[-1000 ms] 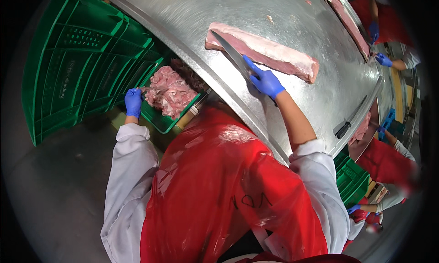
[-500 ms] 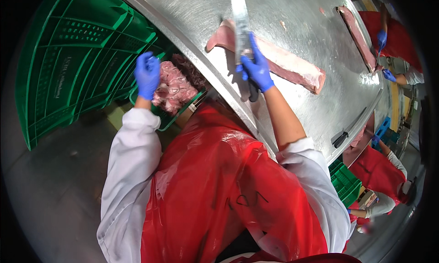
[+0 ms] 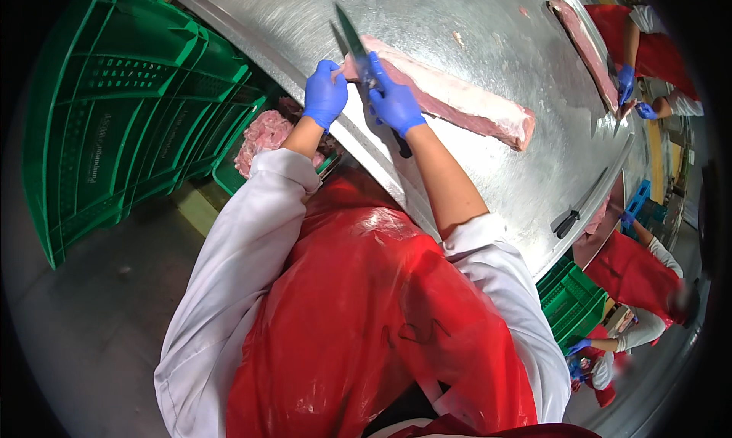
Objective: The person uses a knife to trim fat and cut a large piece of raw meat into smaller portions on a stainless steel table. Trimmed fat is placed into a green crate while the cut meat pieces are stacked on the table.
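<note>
A long pale-pink strip of meat [image 3: 465, 106], likely a loin, with a whitish fat side, lies across the steel table [image 3: 457, 15]. My left hand [image 3: 325, 99], in a blue glove, is closed at its left end, fingertips pinching the meat's edge. My right hand [image 3: 398, 109], also gloved in blue, grips a knife [image 3: 351, 35] by its dark handle. The blade points up and to the left, over the meat's left end close to my left fingers. Part of the handle is hidden behind the right hand.
Left of the table stands a large green crate [image 3: 141, 95]. Beneath it, meat trimmings [image 3: 263, 137] fill another green crate. A second knife [image 3: 566, 224] lies near the table's right edge. Another worker's gloved hand [image 3: 625, 83] is at a second meat strip [image 3: 583, 49].
My left hand has moved from above the trimmings crate to the meat's left end and closed there. The knife has tilted leftward and come down to the meat.
</note>
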`<state>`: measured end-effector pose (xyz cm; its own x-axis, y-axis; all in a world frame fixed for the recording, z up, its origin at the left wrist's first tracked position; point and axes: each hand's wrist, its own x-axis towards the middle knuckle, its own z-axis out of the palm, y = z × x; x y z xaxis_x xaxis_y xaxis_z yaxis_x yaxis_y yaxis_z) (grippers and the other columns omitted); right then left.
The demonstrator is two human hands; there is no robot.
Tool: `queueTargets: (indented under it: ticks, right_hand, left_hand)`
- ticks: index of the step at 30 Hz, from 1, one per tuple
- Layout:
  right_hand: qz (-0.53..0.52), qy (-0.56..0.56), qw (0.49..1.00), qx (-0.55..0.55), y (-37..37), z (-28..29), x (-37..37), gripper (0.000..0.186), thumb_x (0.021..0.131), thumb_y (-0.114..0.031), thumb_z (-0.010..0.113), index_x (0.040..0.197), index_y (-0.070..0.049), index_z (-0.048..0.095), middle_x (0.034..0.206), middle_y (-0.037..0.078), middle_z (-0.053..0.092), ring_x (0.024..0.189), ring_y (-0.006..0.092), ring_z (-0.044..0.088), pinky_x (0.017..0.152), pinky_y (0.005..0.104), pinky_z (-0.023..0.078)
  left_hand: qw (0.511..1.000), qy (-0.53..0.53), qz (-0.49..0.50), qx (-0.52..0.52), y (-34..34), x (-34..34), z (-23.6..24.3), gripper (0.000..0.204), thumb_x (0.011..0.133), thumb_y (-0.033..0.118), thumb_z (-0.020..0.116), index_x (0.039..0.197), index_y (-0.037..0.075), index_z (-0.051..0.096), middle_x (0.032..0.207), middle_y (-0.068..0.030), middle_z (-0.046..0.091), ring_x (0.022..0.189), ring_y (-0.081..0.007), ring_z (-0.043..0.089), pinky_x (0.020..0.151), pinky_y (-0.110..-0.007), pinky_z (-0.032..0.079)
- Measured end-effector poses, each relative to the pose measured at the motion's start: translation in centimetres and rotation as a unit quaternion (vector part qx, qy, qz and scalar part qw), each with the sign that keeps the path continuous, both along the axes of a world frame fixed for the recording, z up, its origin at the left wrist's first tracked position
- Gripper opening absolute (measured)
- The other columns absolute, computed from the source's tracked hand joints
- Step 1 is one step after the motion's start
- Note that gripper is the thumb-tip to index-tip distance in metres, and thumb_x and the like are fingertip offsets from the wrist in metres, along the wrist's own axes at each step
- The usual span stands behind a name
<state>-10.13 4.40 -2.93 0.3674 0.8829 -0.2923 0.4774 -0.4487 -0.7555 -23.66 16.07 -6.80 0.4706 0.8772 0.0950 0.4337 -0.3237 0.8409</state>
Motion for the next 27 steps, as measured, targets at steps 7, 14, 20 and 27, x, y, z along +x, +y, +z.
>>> queueTargets:
  ticks: [7,14,20,27]
  right_hand:
    - [0.174,-0.025,0.977,-0.122,-13.0,4.9,-1.1,0.070,0.096,-0.019,0.047,0.159,-0.029,0.018,0.090,0.025,0.069,0.075,0.0413,0.067,0.076,0.0524,0.052]
    - [-0.245,0.126,0.961,-0.008,-24.8,7.1,4.5,0.065,0.097,-0.013,0.053,0.157,-0.023,0.030,0.074,0.008,0.068,0.064,0.0159,0.067,0.062,0.0327,0.057]
    - [-0.431,-0.015,0.901,0.032,-26.7,3.2,14.4,0.077,0.095,-0.006,0.055,0.159,-0.029,0.020,0.076,0.011,0.069,0.059,0.0146,0.066,0.055,0.0315,0.056]
    - [-0.468,0.060,0.877,0.094,-29.1,-0.5,8.6,0.078,0.093,-0.003,0.053,0.160,-0.027,0.019,0.082,0.011,0.070,0.058,0.0131,0.065,0.054,0.0304,0.056]
  left_hand:
    - [0.994,0.070,0.047,0.068,2.2,-4.3,-1.0,0.022,0.094,0.024,0.063,0.097,0.003,0.067,0.098,-0.0168,0.068,0.091,-0.0344,0.066,0.084,-0.041,0.051]
    - [0.975,0.197,-0.102,0.020,6.3,-18.8,2.1,0.035,0.095,0.020,0.063,0.123,0.000,0.055,0.096,-0.0184,0.070,0.087,-0.0251,0.068,0.082,-0.037,0.053]
    - [0.750,0.635,-0.179,0.056,6.3,-17.7,4.8,0.074,0.090,0.047,0.059,0.150,0.008,0.038,0.109,-0.0293,0.067,0.096,-0.0456,0.066,0.081,-0.054,0.053]
    - [0.880,0.329,-0.305,0.155,1.3,-1.9,11.2,0.062,0.089,0.032,0.068,0.141,0.003,0.049,0.100,-0.0220,0.069,0.088,-0.0394,0.068,0.077,-0.047,0.054]
